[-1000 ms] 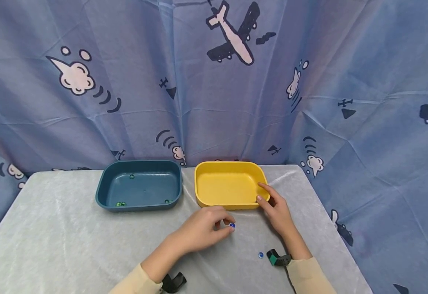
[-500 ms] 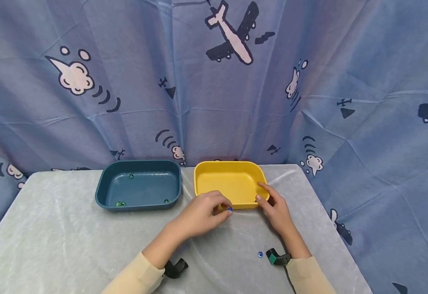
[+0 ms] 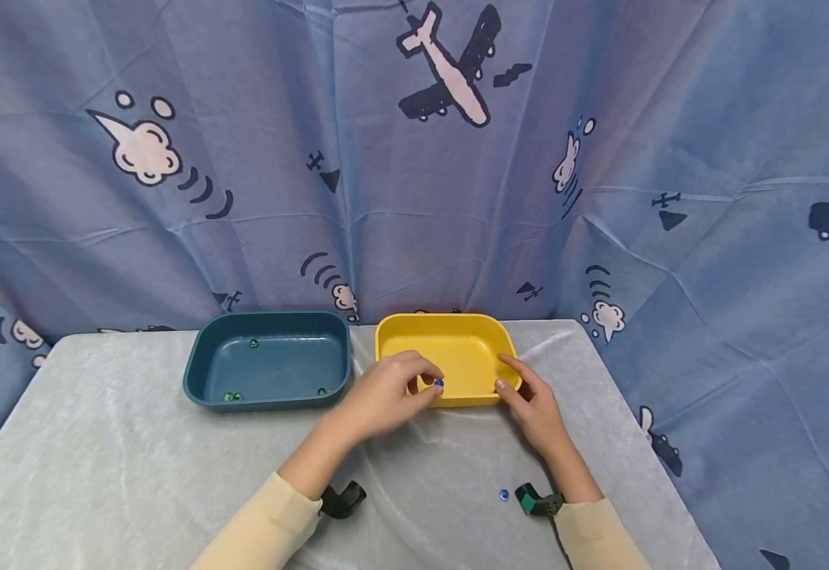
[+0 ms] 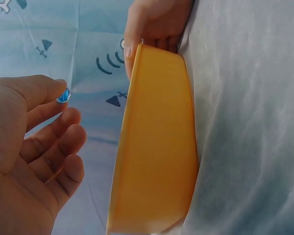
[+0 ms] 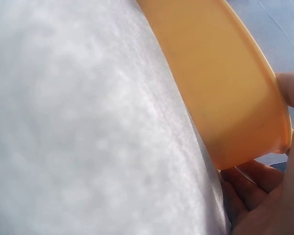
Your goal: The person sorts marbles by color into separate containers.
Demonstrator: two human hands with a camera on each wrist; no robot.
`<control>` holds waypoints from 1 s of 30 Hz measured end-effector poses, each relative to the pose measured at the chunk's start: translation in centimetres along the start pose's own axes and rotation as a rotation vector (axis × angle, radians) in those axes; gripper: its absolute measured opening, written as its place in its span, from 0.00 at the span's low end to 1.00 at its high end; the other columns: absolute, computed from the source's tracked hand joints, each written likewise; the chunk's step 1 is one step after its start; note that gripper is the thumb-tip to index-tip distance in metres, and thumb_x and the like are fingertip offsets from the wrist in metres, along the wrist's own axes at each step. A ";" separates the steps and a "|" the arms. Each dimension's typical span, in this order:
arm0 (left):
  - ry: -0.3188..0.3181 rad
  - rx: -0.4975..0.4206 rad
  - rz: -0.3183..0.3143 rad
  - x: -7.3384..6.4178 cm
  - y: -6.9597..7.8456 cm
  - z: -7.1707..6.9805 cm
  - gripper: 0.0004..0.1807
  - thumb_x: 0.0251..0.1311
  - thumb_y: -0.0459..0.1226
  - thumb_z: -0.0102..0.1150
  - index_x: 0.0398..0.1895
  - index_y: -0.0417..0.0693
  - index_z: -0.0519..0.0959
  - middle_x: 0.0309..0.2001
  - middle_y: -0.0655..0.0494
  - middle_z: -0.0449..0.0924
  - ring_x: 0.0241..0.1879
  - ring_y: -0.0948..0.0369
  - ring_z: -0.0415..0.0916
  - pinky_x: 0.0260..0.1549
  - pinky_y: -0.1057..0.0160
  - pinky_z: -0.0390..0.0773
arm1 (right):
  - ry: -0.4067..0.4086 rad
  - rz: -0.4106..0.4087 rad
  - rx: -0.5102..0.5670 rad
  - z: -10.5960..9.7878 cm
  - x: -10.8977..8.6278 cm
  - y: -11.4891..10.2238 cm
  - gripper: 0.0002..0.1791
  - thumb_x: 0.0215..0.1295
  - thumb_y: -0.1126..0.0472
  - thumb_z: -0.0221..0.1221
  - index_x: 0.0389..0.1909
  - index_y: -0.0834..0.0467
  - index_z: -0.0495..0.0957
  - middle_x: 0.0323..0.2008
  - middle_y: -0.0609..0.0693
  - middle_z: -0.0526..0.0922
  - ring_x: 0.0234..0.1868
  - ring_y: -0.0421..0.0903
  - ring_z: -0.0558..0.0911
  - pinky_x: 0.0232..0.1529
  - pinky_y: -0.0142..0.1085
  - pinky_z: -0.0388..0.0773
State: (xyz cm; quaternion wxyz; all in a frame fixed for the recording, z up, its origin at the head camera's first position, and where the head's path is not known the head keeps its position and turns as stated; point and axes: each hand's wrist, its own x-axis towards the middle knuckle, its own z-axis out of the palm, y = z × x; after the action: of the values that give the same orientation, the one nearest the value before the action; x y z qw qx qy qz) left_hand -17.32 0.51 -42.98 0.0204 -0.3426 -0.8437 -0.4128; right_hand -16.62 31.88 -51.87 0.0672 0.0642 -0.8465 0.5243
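Observation:
Between thumb and index finger my left hand (image 3: 385,396) pinches a small blue glass marble (image 4: 63,96). The hand is over the front left part of a yellow plastic bin (image 3: 467,348), with the marble above the front rim in the left wrist view. My right hand (image 3: 541,416) grips the bin's front right corner. Its thumb lies over the rim and the other fingers go round the side, partly hidden in the right wrist view. A second blue marble (image 3: 504,495) lies on the cloth, left of the right wrist's camera.
A dark teal bin (image 3: 279,372) stands left of the yellow one, with several green marbles (image 3: 229,396) on its floor. A pale grey cloth (image 3: 136,475) covers the table. Behind it hangs a blue patterned curtain (image 3: 257,158).
My left hand has moved away from me and slightly left with the blue marble, from in front of the yellow bin to over its front rim. My right hand has stayed at the corner.

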 end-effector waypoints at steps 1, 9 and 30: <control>0.000 -0.005 -0.009 0.1 -0.1 -0.1 0.05 0.74 0.38 0.71 0.47 0.50 0.91 0.40 0.62 0.85 0.38 0.64 0.79 0.38 0.65 0.82 | -0.001 0.003 0.001 0.0 0.0 0.0 0.27 0.83 0.57 0.61 0.78 0.59 0.75 0.76 0.60 0.75 0.62 0.50 0.78 0.60 0.20 0.73; 0.014 -0.006 -0.041 0.7 -1.3 -0.5 0.06 0.74 0.39 0.70 0.48 0.50 0.90 0.40 0.62 0.85 0.38 0.63 0.79 0.38 0.65 0.82 | 0.000 0.004 0.004 0.0 0.0 -0.2 0.27 0.83 0.57 0.62 0.78 0.58 0.75 0.76 0.59 0.75 0.62 0.51 0.78 0.61 0.20 0.73; 0.010 -0.027 -0.118 1.0 -2.8 -0.4 0.10 0.75 0.39 0.69 0.54 0.46 0.90 0.43 0.59 0.85 0.38 0.61 0.78 0.40 0.63 0.82 | 0.002 0.005 0.004 -0.1 -0.1 0.0 0.27 0.83 0.57 0.62 0.78 0.57 0.75 0.76 0.59 0.74 0.62 0.54 0.77 0.60 0.19 0.73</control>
State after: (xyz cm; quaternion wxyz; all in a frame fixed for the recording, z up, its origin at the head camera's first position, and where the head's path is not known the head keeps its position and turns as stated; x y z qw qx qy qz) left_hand -19.83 -0.42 -44.32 -0.0046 -0.2903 -0.8568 -0.4262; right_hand -16.49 31.95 -51.88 0.0666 0.0616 -0.8455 0.5263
